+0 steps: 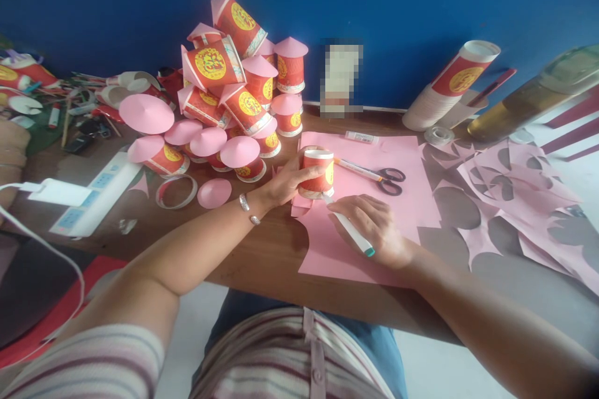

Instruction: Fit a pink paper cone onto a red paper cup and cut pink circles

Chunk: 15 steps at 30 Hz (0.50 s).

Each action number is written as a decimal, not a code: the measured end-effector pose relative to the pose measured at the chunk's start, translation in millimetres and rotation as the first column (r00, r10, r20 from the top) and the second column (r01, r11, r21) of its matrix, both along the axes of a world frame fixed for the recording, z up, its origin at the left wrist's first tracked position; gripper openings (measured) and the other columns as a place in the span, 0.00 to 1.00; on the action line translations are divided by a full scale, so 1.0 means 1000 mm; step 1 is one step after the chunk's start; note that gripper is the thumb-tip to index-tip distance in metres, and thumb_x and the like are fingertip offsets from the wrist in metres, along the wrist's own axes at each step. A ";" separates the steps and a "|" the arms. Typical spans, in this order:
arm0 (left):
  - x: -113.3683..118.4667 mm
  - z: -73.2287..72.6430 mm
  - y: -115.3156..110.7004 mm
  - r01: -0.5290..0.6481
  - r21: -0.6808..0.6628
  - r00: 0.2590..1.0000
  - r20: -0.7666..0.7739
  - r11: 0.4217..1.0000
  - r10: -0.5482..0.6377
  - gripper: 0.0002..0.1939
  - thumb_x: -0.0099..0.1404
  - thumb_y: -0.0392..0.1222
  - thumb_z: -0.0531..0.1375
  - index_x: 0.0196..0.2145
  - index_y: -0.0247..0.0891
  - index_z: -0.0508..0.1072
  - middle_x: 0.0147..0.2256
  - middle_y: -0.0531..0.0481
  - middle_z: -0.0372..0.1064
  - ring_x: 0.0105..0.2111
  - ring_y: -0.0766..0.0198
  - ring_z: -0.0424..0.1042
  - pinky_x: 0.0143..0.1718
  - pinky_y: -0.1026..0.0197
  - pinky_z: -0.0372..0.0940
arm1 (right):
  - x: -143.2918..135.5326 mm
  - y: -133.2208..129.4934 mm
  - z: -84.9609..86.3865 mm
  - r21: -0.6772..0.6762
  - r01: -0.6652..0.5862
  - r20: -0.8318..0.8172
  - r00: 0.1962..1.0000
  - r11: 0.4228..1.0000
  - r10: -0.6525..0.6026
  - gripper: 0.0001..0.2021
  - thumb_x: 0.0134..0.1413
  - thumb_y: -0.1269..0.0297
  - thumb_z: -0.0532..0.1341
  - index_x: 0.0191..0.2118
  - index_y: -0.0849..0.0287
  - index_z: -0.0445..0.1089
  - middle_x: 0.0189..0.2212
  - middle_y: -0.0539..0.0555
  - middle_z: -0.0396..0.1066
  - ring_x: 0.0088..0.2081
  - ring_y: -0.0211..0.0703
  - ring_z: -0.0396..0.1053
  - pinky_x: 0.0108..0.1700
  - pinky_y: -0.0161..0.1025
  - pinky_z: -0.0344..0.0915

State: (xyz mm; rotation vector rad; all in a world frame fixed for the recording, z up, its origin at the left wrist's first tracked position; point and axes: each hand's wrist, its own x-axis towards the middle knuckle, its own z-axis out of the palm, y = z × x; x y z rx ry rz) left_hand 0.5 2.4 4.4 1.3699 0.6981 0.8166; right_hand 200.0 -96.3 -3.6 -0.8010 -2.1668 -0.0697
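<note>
Now, red cup [319,186], left fingers [311,173] around it

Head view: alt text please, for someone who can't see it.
The left hand holds a red paper cup with a yellow emblem; the right hand holds a white, green-ended pen-shaped tool by the cup's lower rim. Black-handled scissors lie on pink paper, with pink-cone-topped red cups piled to the left.

Tabletop [262,255]: cup heap [213,65] left, paper offcuts [482,240] right.
Sheets [355,243] between; scissors [384,177] on sheets, right of held cup [317,184]; glue stick [362,137] behind scissors. Power strip [105,184] near-left of heap. Cup stack [444,90] behind offcuts, bottle [528,100] right of stack.
</note>
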 end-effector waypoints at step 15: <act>-0.001 -0.004 0.003 0.013 0.049 1.000 0.015 0.999 -0.014 0.25 0.63 0.55 0.66 0.50 0.36 0.73 0.44 0.41 0.76 0.46 0.51 0.75 0.48 0.52 0.71 | -0.001 -0.002 0.004 0.006 -0.017 -0.004 1.000 1.000 0.017 0.11 0.63 0.76 0.63 0.50 0.63 0.70 0.36 0.59 0.79 0.33 0.44 0.76 0.36 0.41 0.73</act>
